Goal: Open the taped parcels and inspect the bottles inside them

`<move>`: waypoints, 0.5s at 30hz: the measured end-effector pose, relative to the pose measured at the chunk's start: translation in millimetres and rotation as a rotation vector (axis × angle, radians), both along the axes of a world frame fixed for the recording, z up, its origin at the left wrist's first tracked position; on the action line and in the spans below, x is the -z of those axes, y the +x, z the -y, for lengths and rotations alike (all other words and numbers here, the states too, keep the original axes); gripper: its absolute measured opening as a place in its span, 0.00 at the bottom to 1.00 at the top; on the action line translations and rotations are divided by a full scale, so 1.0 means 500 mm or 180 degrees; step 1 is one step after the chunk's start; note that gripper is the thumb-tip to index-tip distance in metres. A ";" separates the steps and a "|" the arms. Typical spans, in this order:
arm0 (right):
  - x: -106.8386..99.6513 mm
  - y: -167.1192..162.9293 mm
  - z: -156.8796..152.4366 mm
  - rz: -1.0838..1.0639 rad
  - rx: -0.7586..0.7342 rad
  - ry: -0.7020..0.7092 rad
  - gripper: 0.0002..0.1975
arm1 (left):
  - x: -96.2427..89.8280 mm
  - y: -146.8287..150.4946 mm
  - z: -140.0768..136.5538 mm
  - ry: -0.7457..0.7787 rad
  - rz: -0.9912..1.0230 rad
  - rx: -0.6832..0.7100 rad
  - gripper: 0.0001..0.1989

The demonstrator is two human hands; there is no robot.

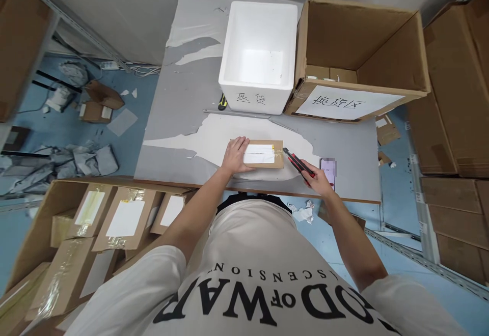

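White tee (pixel 260 244) w/ dark lettering is nearest the cam. Beyond it, a small cardboard parcel (pixel 263 154), shiny w/ tape at its right end, is laid flat on the grey table (pixel 355 173), where the covering's peeled to white. Parcel's left end is clamped by the left hand (pixel 236 155), prob so it can't slide. Hands are kept apart: red/black box cutter (pixel 298 164) is gripped in the right hand (pixel 318 178), tip aimed at the taped end; contact can't be told. Smooth foam bin (pixel 255 99) + brown carton (pixel 355 35) are parked behind, prob for easy reach.
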State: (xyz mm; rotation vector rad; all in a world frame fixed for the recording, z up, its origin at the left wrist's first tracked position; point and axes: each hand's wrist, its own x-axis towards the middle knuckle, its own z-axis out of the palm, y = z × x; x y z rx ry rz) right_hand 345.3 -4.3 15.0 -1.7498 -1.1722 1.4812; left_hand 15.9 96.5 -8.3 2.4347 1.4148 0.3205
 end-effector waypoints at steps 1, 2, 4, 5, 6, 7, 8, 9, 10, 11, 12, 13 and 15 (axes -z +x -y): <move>-0.011 0.003 -0.003 0.0037 -0.0054 -0.0040 0.36 | 0.000 0.000 -0.001 -0.0024 0.0005 -0.0004 0.56; -0.021 0.006 -0.005 0.0059 -0.0106 -0.0079 0.36 | -0.001 0.001 -0.001 -0.0048 0.0010 -0.0010 0.56; -0.037 0.011 -0.007 0.0067 -0.0199 -0.0142 0.36 | -0.001 0.001 -0.002 -0.0086 0.0027 -0.0020 0.57; -0.042 0.014 -0.007 0.0060 -0.0249 -0.0163 0.36 | -0.001 0.001 -0.002 -0.0097 0.0041 -0.0026 0.57; -0.045 0.016 -0.006 0.0053 -0.0297 -0.0177 0.37 | 0.000 0.001 -0.002 -0.0104 0.0056 -0.0030 0.57; -0.045 0.019 -0.004 0.0053 -0.0332 -0.0186 0.37 | 0.001 0.001 -0.002 -0.0107 0.0069 -0.0033 0.57; -0.044 0.022 -0.001 0.0057 -0.0349 -0.0194 0.37 | 0.002 0.001 -0.003 -0.0105 0.0080 -0.0032 0.57; -0.041 0.025 0.004 0.0050 -0.0352 -0.0204 0.37 | 0.004 0.001 -0.003 -0.0099 0.0091 -0.0034 0.57; -0.038 0.028 0.009 0.0024 -0.0339 -0.0218 0.37 | 0.005 0.001 -0.004 -0.0091 0.0101 -0.0038 0.57; -0.034 0.031 0.015 -0.0020 -0.0318 -0.0237 0.37 | 0.007 0.000 -0.004 -0.0081 0.0112 -0.0041 0.57; -0.029 0.033 0.022 -0.0069 -0.0287 -0.0250 0.37 | 0.008 0.000 -0.005 -0.0071 0.0126 -0.0043 0.57; -0.025 0.034 0.030 -0.0120 -0.0266 -0.0269 0.38 | 0.009 0.000 -0.005 -0.0061 0.0142 -0.0041 0.57; -0.017 0.033 0.048 -0.0190 -0.0249 -0.0320 0.38 | 0.011 -0.001 -0.006 -0.0045 0.0171 -0.0026 0.58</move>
